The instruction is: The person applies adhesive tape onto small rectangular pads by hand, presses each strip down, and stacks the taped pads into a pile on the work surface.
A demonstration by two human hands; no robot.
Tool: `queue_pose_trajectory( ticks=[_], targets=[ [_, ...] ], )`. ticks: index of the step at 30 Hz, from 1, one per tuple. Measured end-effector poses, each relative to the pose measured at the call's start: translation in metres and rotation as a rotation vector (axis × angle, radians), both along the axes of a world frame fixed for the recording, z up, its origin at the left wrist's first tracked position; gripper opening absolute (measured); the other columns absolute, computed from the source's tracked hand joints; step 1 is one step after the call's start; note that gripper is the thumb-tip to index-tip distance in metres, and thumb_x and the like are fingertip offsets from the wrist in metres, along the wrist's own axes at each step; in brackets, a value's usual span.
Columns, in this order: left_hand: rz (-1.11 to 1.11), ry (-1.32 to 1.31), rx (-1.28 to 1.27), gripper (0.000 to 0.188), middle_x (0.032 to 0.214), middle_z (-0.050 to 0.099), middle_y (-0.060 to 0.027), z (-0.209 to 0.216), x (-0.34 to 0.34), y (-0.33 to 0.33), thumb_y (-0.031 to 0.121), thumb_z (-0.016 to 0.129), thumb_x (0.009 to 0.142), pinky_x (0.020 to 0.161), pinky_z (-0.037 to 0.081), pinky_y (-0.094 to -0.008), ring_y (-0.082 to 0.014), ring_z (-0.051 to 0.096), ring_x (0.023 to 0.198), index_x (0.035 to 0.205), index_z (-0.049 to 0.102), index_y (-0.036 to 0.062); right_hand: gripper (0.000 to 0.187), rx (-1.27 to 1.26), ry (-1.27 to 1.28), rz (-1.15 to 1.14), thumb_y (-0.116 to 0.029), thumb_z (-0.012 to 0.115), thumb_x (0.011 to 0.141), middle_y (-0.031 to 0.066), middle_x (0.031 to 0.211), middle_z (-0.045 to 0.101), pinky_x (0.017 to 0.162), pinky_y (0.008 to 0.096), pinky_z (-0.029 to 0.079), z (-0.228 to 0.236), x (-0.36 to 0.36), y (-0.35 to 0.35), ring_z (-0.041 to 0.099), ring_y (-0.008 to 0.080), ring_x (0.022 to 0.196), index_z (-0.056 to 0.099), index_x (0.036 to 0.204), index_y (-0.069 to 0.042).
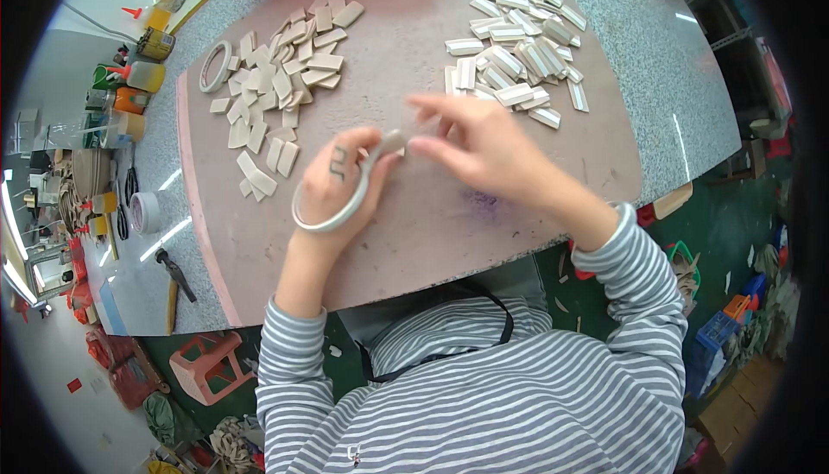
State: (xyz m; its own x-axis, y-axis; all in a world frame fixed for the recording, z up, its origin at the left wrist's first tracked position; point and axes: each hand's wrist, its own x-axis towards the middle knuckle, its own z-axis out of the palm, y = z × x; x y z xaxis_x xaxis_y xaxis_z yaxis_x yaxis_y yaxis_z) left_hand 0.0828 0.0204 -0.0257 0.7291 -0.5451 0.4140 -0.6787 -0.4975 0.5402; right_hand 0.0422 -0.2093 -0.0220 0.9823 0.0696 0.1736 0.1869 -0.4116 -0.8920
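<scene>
Ahead and left of your grip, a heap of plain pieces (282, 84) seems left to do, while the heap of white-striped pieces (509, 61) beyond your spread right hand (484, 142) looks done, and your left hand (332, 176), ringed by a tape roll (356, 206), pinches one small piece (393, 141)

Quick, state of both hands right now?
Left hand: closed, pinching a small beige piece, a white ring looped around the hand.
Right hand: open, thumb and fingers apart, blurred; nothing seen held.

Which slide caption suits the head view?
Left hand, ringed by a white tape roll, holds a small piece; right hand hovers nearby.
</scene>
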Motion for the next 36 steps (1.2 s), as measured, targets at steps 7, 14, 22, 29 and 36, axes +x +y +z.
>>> queue_pose_trajectory(
  ticks=[7,14,22,29,36],
  targets=[
    [-0.008,0.412,-0.117,0.042,0.087,0.075,-0.0108,0.019,-0.016,-0.002,0.005,0.081,0.093,0.067,0.058,-0.0301,-0.0157,0.074,0.076,0.122,0.050,0.0054,0.018,0.306,0.306,0.122,-0.016,0.073,0.099,0.0091,0.071,0.070,0.064,0.0307,0.053,-0.007,-0.015,0.010,0.067,0.0129,0.069,0.072,0.102,0.002],
    [-0.088,0.786,-0.236,0.031,0.077,0.070,-0.0064,0.016,-0.049,-0.012,0.005,0.070,0.101,0.060,0.049,-0.0269,-0.0107,0.063,0.065,0.122,0.047,0.0075,0.028,0.436,0.434,0.017,-0.019,0.070,0.104,-0.0029,0.065,0.049,0.054,0.0287,0.036,-0.003,-0.067,0.012,0.042,0.0058,0.062,0.063,0.084,0.000],
    [-0.067,0.442,0.025,0.035,0.072,0.069,-0.0133,0.014,-0.028,-0.025,0.007,0.069,0.100,0.057,0.052,-0.0344,-0.0260,0.071,0.062,0.127,0.047,0.0065,0.029,-0.170,-0.001,-0.024,-0.025,0.073,0.098,0.0084,0.062,0.063,0.050,0.0347,0.049,-0.010,-0.101,0.002,0.064,0.0233,0.053,0.069,0.078,-0.004],
    [-0.015,0.025,0.163,0.018,0.062,0.057,-0.0049,0.021,-0.044,-0.027,0.014,0.076,0.097,0.049,0.042,-0.0301,-0.0149,0.055,0.050,0.101,0.062,0.0040,0.035,-0.536,-0.209,-0.112,-0.019,0.084,0.086,0.0021,0.056,0.049,0.062,0.0392,0.034,-0.009,-0.115,-0.026,0.047,0.0240,0.058,0.056,0.066,-0.010],
    [-0.181,0.962,0.032,0.018,0.062,0.060,-0.0088,0.022,-0.081,-0.040,0.012,0.061,0.106,0.055,0.046,-0.0343,-0.0193,0.060,0.054,0.091,0.062,0.0014,0.033,-0.440,-0.268,-0.113,-0.018,0.084,0.084,0.0050,0.069,0.050,0.065,0.0392,0.035,-0.018,-0.156,-0.042,0.048,0.0257,0.068,0.055,0.070,-0.009]
  ],
)
